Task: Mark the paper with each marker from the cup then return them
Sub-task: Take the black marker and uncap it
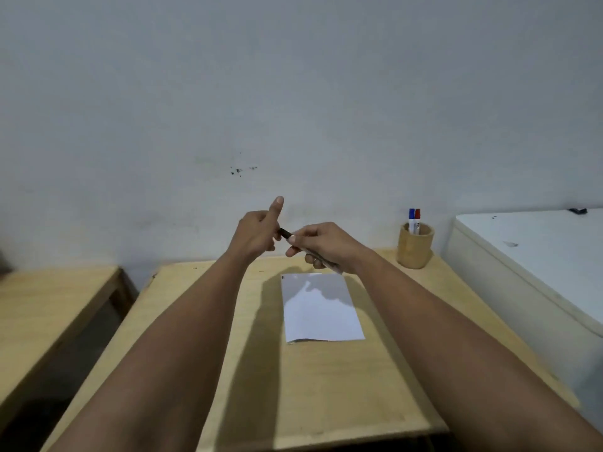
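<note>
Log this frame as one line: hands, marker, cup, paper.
right hand: holds black marker | left hand: at its cap end | cup: blue, red markers | paper: looks unmarked

table (pixel 326 386) bare around paper (pixel 321 308) | cup (pixel 415 246) blocks far right corner

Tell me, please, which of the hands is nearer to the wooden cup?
Right. The right hand, holding a marker, is left of the wooden cup; the left hand is farther left.
</note>
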The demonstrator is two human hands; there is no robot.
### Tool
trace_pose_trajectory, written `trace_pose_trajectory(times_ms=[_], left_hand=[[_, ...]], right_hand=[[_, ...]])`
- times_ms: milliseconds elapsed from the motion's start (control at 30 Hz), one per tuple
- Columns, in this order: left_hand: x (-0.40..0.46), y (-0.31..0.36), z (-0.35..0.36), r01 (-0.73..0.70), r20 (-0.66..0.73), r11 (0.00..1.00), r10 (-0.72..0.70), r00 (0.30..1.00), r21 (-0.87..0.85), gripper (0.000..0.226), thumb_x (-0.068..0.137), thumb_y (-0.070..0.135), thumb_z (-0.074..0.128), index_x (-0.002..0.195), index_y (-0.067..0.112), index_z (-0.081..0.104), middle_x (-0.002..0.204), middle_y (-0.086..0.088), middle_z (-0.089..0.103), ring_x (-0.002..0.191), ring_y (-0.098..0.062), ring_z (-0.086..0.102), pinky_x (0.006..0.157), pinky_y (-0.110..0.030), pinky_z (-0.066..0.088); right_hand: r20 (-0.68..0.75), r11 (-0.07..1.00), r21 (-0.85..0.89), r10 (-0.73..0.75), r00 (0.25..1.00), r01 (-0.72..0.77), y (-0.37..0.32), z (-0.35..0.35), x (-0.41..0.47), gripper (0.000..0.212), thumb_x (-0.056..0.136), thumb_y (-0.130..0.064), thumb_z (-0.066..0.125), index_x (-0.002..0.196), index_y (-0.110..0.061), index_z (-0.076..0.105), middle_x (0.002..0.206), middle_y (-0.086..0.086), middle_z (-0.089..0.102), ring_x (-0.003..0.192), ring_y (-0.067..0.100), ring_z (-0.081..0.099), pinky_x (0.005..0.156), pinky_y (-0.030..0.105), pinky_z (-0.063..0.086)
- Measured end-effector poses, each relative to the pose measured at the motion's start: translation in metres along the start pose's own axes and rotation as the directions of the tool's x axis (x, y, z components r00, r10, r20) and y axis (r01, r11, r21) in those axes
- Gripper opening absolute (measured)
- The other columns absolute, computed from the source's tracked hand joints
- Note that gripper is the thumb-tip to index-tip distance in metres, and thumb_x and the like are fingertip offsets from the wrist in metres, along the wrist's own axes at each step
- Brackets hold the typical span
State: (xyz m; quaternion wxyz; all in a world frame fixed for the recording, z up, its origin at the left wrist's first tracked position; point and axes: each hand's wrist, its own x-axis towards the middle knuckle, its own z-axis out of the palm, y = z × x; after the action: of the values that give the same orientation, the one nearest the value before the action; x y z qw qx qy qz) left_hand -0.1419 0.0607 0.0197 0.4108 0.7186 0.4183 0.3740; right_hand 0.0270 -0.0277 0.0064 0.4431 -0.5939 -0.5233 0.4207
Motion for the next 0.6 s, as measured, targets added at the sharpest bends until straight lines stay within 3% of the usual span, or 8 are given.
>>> trace_pose_trajectory(times_ms=[100, 200, 333, 433, 500, 600], left_hand=[[-0.007, -0.012, -0.013, -0.021, 0.022, 0.998, 0.02, 1.0, 0.055, 0.069, 0.1, 0.065, 0.046, 0.064, 0.007, 0.056, 0.056, 0.005, 0.063, 0.067, -0.024, 0.065, 0.063, -0.037, 0.062], [-0.004, -0.027, -0.021, -0.029, 0.054, 0.994, 0.023, 0.998, 0.106, 0.066, 0.103, 0.056, 0.051, 0.057, 0.008, 0.054, 0.041, 0.011, 0.051, 0.056, -0.018, 0.055, 0.061, -0.038, 0.059], [0.012, -0.051, -0.026, 0.048, 0.084, 0.973, -0.069, 0.994, 0.227, 0.066, 0.103, 0.051, 0.05, 0.07, -0.005, 0.062, 0.06, 0.006, 0.065, 0.066, -0.031, 0.067, 0.074, -0.048, 0.063], [0.021, -0.076, -0.036, 0.118, -0.074, 0.946, -0.1, 0.992, 0.303, 0.065, 0.104, 0.054, 0.045, 0.066, 0.003, 0.058, 0.08, 0.004, 0.073, 0.073, -0.037, 0.073, 0.071, -0.041, 0.059], [0.022, -0.093, -0.042, 0.095, -0.152, 0.882, -0.027, 0.988, 0.461, 0.064, 0.105, 0.055, 0.042, 0.061, 0.011, 0.056, 0.084, 0.002, 0.075, 0.075, -0.033, 0.07, 0.067, -0.035, 0.049], [0.026, -0.117, -0.034, 0.003, -0.059, 0.683, 0.059, 0.997, 0.73, 0.059, 0.103, 0.06, 0.041, 0.067, 0.016, 0.058, 0.079, -0.001, 0.071, 0.078, -0.031, 0.067, 0.065, -0.034, 0.045]], right_hand=[[0.072, 1.0, 0.026, 0.001, 0.997, -0.003, -0.003, 0.023, 0.008, 0.024, 0.101, -0.024, 0.074, 0.111, -0.002, 0.077, 0.103, 0.009, 0.085, 0.06, 0.014, 0.057, 0.055, 0.023, 0.046], [0.106, 0.998, 0.062, -0.008, 0.994, 0.002, -0.001, 0.035, 0.018, 0.016, 0.101, -0.021, 0.075, 0.103, -0.005, 0.077, 0.099, 0.012, 0.084, 0.058, 0.014, 0.056, 0.057, 0.025, 0.044], [0.005, 0.986, -0.112, -0.121, 0.993, 0.121, 0.018, 0.048, 0.029, 0.009, 0.096, -0.014, 0.08, 0.094, -0.006, 0.075, 0.08, -0.001, 0.08, 0.056, 0.012, 0.057, 0.056, 0.021, 0.045], [-0.09, 0.947, -0.295, -0.162, 0.983, 0.129, 0.04, 0.039, 0.039, 0.008, 0.092, -0.014, 0.081, 0.094, -0.01, 0.075, 0.069, -0.013, 0.073, 0.062, -0.001, 0.063, 0.064, 0.022, 0.047], [-0.186, 0.97, -0.224, -0.14, 0.972, 0.097, 0.054, 0.024, 0.043, 0.012, 0.095, -0.014, 0.078, 0.101, -0.016, 0.068, 0.075, -0.005, 0.077, 0.059, 0.0, 0.062, 0.063, 0.023, 0.049], [-0.352, 0.998, 0.029, -0.046, 0.935, 0.06, 0.069, 0.003, 0.053, 0.022, 0.101, -0.007, 0.071, 0.095, -0.02, 0.054, 0.083, 0.009, 0.076, 0.047, 0.008, 0.055, 0.054, 0.026, 0.046]])
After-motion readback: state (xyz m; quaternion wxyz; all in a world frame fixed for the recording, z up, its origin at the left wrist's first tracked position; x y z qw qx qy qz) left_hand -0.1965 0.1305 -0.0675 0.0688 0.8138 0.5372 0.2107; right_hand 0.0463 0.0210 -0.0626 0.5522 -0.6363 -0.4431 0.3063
